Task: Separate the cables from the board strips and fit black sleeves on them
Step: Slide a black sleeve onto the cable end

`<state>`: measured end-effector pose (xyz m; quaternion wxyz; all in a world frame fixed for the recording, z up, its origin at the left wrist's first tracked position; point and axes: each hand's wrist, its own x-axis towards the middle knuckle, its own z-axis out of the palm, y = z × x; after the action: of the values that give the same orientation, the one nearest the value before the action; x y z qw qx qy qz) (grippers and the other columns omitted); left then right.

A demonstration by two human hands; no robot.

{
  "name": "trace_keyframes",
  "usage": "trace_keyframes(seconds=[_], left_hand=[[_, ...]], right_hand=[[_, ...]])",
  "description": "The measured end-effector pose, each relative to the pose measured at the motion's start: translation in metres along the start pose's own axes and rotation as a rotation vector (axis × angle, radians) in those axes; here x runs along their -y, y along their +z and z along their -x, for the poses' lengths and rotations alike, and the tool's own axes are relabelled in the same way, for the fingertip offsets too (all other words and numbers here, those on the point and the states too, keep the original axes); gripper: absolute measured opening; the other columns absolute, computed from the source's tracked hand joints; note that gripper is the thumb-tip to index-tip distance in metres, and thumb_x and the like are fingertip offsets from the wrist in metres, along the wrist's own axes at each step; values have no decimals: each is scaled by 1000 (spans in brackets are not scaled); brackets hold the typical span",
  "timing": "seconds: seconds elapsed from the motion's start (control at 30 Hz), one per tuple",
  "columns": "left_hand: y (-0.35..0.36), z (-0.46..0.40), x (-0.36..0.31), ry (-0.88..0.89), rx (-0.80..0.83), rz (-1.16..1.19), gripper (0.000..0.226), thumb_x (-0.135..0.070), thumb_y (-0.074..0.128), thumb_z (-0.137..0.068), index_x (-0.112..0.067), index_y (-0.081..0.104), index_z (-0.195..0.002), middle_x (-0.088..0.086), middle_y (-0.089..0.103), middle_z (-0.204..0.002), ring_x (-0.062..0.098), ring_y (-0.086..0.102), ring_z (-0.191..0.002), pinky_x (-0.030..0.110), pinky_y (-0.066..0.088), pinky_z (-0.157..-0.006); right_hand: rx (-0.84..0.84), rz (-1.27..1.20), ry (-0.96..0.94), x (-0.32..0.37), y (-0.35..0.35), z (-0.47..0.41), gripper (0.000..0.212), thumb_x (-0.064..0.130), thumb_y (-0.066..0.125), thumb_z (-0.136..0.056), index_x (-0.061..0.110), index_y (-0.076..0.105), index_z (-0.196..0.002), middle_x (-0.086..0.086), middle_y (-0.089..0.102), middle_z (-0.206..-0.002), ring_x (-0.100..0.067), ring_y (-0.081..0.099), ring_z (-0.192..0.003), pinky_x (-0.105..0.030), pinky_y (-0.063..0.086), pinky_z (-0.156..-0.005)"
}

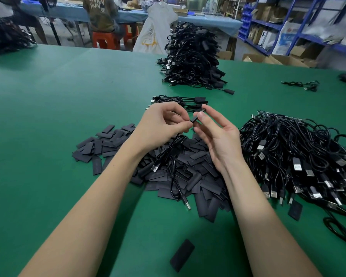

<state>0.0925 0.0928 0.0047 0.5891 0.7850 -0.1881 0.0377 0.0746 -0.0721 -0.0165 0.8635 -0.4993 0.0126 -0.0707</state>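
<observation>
My left hand (162, 124) and my right hand (214, 134) meet above the green table (48, 116). Between their fingertips is a small black sleeve (194, 118); both hands pinch it, with the right fingers also on its far end. A black USB cable (172, 164) hangs from my left hand and trails over the heap of flat black sleeves (188, 172). On the right lies a tangle of cables on board strips (298, 154). A few sleeved cables (180, 101) lie just beyond my hands.
A tall stack of finished cables (192, 58) stands at the back centre. One loose sleeve (182, 254) lies near the front edge, another (295, 209) at the right. A stray cable (302, 84) lies far right. A seated person and blue shelving are behind the table.
</observation>
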Motion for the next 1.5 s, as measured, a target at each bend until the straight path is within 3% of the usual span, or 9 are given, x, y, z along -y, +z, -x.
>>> trace_keyframes(seconds=[0.33, 0.47, 0.6, 0.77, 0.97, 1.13, 1.23, 1.4, 1.5], left_hand=[[0, -1, 4, -12, -2, -55, 11, -12, 81, -85, -10, 71, -88, 0, 74, -69, 7, 67, -64, 18, 52, -67], [-2, -2, 3, -34, -7, -25, 12, -12, 79, -87, -8, 69, -92, 7, 75, -74, 14, 70, -69, 25, 57, -68], [-6, -2, 1, -70, -30, 14, 12, -11, 76, -89, -6, 67, -96, -3, 71, -70, 16, 74, -69, 24, 56, -64], [-15, -2, -3, -116, -52, 157, 9, -5, 74, -90, -7, 66, -92, 0, 67, -68, 19, 65, -58, 32, 58, -60], [-18, -3, -7, -99, -85, 163, 8, -8, 76, -89, -13, 69, -89, -2, 66, -68, 11, 64, -58, 23, 54, -55], [-11, -5, -2, -105, -58, 124, 5, -12, 77, -88, -13, 73, -90, 3, 70, -75, 15, 65, -70, 40, 63, -71], [-12, -8, -3, -88, -31, 16, 5, -15, 77, -89, -18, 75, -91, -5, 71, -73, 7, 62, -68, 23, 54, -64], [-11, -27, -12, -8, -52, -228, 4, -16, 75, -89, -19, 77, -92, 0, 75, -82, 9, 66, -73, 20, 53, -74], [-3, -65, -18, 42, -58, -433, 9, -16, 71, -89, -24, 75, -87, -7, 72, -79, 3, 65, -72, 5, 46, -67]], right_hand=[[-13, 11, 20, -2, 2, 1, 24, 4, 75, -89, 15, 75, -110, -10, 78, -99, -15, 74, -83, -21, 59, -70], [-11, 76, 31, 2, -1, -2, 33, 15, 73, -93, 18, 68, -125, -4, 79, -98, -17, 76, -84, -22, 59, -70], [84, 570, -7, 13, -10, -4, 18, 33, 74, -91, 26, 73, -108, 8, 79, -96, -8, 70, -85, -15, 53, -63], [357, 986, 19, 9, -1, -1, 38, 44, 91, -69, 29, 73, -99, 14, 76, -83, 3, 57, -60, -14, 46, -63], [319, 701, 67, 2, 4, 0, 18, 29, 81, -86, 23, 68, -96, 3, 79, -86, -7, 66, -68, -20, 48, -57], [271, 524, 137, 3, -1, 0, 6, 18, 72, -94, 15, 68, -98, -5, 80, -92, -13, 71, -68, -19, 51, -53], [244, 496, 157, 4, -5, -2, 4, 18, 71, -95, 15, 69, -97, -6, 79, -91, -14, 71, -68, -18, 51, -52], [217, 543, 160, 5, -12, -6, 5, 22, 69, -96, 18, 68, -97, -3, 80, -94, -11, 69, -66, -18, 51, -52], [214, 578, 165, 3, -11, -5, 6, 21, 67, -97, 16, 68, -99, 0, 80, -93, -10, 68, -65, -18, 50, -52]])
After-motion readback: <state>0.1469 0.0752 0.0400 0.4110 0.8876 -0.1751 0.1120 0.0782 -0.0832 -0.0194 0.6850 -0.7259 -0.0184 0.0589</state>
